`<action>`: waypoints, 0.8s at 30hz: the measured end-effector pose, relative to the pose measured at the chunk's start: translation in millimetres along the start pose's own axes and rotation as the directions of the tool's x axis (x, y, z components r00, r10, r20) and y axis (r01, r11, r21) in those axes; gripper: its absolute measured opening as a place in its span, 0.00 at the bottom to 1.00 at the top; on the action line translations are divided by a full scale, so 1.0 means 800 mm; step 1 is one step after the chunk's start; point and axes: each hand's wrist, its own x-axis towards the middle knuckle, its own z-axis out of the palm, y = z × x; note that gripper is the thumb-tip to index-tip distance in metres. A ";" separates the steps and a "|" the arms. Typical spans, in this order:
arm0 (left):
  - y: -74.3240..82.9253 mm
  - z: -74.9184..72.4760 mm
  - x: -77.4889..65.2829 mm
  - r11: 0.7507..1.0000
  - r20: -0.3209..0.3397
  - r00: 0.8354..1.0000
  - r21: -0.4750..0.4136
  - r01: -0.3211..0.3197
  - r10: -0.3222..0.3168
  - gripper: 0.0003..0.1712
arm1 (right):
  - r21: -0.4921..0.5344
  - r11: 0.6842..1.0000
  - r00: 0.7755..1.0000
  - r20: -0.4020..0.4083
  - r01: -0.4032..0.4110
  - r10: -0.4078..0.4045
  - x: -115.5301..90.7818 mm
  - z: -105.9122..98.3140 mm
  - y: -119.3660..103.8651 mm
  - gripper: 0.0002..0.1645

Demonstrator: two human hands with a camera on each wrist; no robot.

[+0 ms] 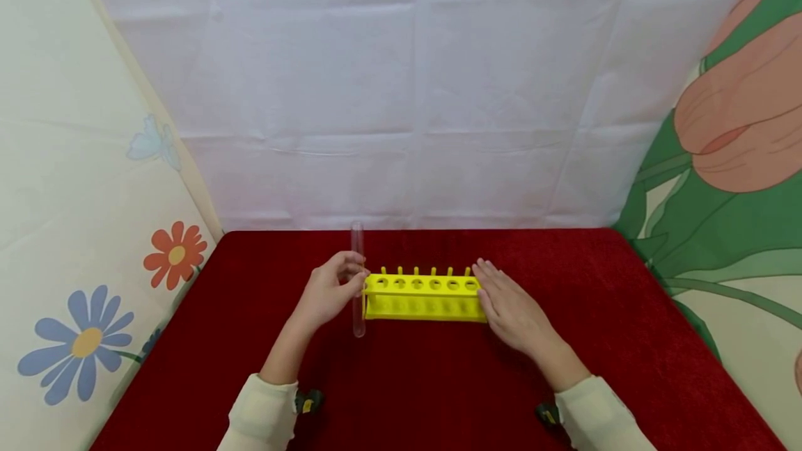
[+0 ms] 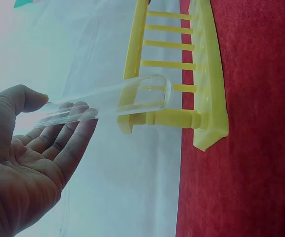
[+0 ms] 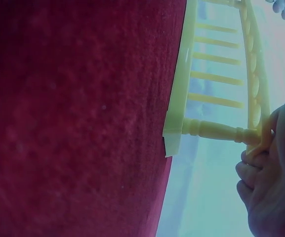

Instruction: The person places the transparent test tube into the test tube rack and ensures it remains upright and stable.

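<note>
Left fingers (image 2: 75, 140) clamped on my test tube (image 1: 358, 314), upright beside rack (image 1: 426, 293), towards worktop (image 1: 407, 381)'s far edge. Right fingers (image 1: 493, 274), straight, brace rack. Probably racking; next needs lift, centring over hole (image 1: 382, 283).

On my head feed, the left hand (image 1: 328, 291) pinches a clear tube (image 1: 358, 242), which I see standing upright just beside the left end of a yellow rack (image 1: 401, 292). I count six holes along the rack's top and six pegs behind them. The right hand (image 1: 514, 308) touches the rack's right end, its fingers nearly straight. Both wrists come out of pale sleeves (image 1: 263, 406), a small dark device (image 1: 308, 402) beside each. I have red cloth (image 1: 426, 381) underneath, a creased white sheet (image 1: 388, 89) behind, a blue flower (image 1: 85, 343) at left and a pink tulip (image 1: 745, 103) at right.
</note>
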 end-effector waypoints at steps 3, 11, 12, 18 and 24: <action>0.004 0.001 0.001 1.000 0.001 1.000 -0.005 -0.007 0.007 0.14 | 0.002 1.000 1.000 0.003 -0.002 0.002 0.000 0.000 0.000 0.29; 0.009 0.006 0.007 0.999 0.023 0.999 -0.035 -0.034 0.035 0.15 | 0.004 1.000 1.000 -0.002 0.009 -0.009 0.000 0.000 0.001 0.29; 0.009 0.007 0.008 0.999 0.025 0.999 -0.038 -0.036 0.037 0.15 | 0.005 1.000 1.000 -0.003 0.010 -0.010 0.000 0.000 0.001 0.29; 0.015 0.011 0.010 0.998 0.027 0.999 -0.040 -0.037 0.038 0.16 | 0.001 1.000 1.000 -0.003 0.013 -0.013 0.001 0.001 0.001 0.29; 0.023 0.017 0.014 0.997 0.020 0.999 -0.068 -0.039 0.040 0.15 | -0.002 1.000 1.000 -0.004 0.011 -0.011 0.001 0.000 0.001 0.29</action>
